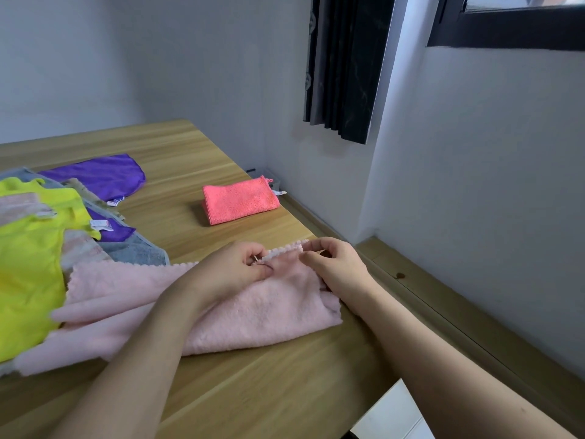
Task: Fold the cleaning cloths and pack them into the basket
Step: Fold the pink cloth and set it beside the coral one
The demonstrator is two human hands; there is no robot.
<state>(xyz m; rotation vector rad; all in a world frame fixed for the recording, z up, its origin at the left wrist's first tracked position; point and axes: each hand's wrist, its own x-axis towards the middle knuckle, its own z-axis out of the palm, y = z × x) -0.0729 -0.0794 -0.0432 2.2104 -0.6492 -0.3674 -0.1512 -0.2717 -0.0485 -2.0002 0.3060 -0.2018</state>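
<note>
Nearest to me the pale pink cloth (253, 308) lies on the wooden table (285, 384), its long axis running left to right, the bulk trailing off to my left under my forearm. Both hands sit at its far scalloped edge. My left hand (235, 267) pinches that edge between thumb and fingers; my right hand (335, 263) pinches the far right corner, just beside it. The rest of the cloth lies toward me and leftward from both grips, so I judge the fold should draw this edge along the long axis, the left hand being nearer the bulk. To the left the yellow cloth (28, 267) tops an unfolded pile. Farther off, a folded coral cloth (240, 201) rests well apart. I see no basket.
</note>
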